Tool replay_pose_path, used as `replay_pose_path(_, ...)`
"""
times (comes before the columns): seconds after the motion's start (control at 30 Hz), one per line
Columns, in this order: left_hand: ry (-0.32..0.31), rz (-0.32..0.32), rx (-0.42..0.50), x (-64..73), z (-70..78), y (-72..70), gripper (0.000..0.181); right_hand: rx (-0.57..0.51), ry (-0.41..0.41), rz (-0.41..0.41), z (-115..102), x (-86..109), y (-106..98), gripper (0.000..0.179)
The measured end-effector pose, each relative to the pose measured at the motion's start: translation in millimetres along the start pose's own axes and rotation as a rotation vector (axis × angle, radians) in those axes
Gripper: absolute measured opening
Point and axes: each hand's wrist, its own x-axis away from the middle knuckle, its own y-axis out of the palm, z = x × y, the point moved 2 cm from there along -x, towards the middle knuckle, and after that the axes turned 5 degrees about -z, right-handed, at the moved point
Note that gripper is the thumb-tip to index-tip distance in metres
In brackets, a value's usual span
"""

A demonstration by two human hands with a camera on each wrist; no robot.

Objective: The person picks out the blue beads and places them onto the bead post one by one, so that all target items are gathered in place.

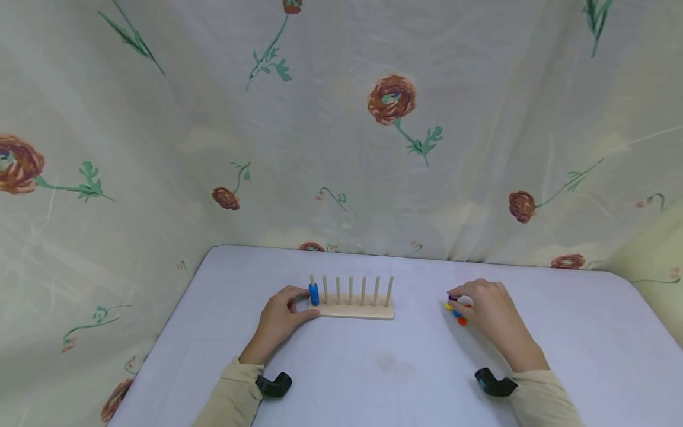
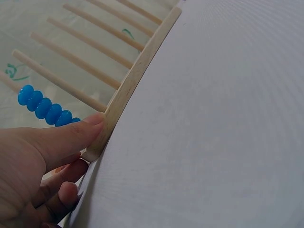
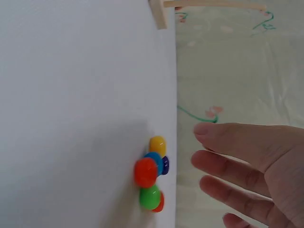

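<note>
A wooden peg board point(image 1: 354, 311) with a row of upright pegs stands on the table. Blue beads point(image 2: 42, 108) are stacked on its leftmost peg. My left hand point(image 1: 277, 317) pinches the board's left end, the thumb along the front edge and the fingers round the far corner. On the right, my right hand point(image 1: 488, 308) hovers over a small cluster of loose beads, thumb and fingers apart with nothing between them in the right wrist view. That cluster has a yellow bead point(image 3: 157, 146), a red bead point(image 3: 145, 172), a green bead point(image 3: 150, 197) and a purple bead point(image 3: 165, 165), among others.
A white table point(image 1: 405, 367) carries everything. Behind it hangs a flower-patterned curtain point(image 1: 331, 148), which also runs down both sides. Black wrist devices, a left one point(image 1: 274, 385) and a right one point(image 1: 495, 383), sit at the sleeve cuffs.
</note>
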Motion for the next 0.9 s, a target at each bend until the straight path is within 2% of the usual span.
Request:
replay_pose_path(0.17, -0.024, -0.007, 0.001, -0.7, -0.2, 0.0, 0.05, 0.047, 0.052, -0.076, 9.0, 6.4, 7.4, 0.02)
replay_pose_path(0.33, -0.018, -0.004, 0.006, -0.1, 0.3, -0.4, 0.049, 0.07, 0.068, -0.099, 15.9, 8.0, 13.1, 0.022)
replay_pose_path(0.63, -0.011, -0.004, 0.006, -1.3, 0.9, -1.3, 0.048, 0.05, 0.068, -0.073, 21.0, 8.4, 19.2, 0.014)
replay_pose_path(0.9, -0.018, -0.001, -0.004, -0.2, 1.3, -1.3, 0.049, 0.037, 0.081, -0.07, 21.3, 7.4, 20.4, 0.016)
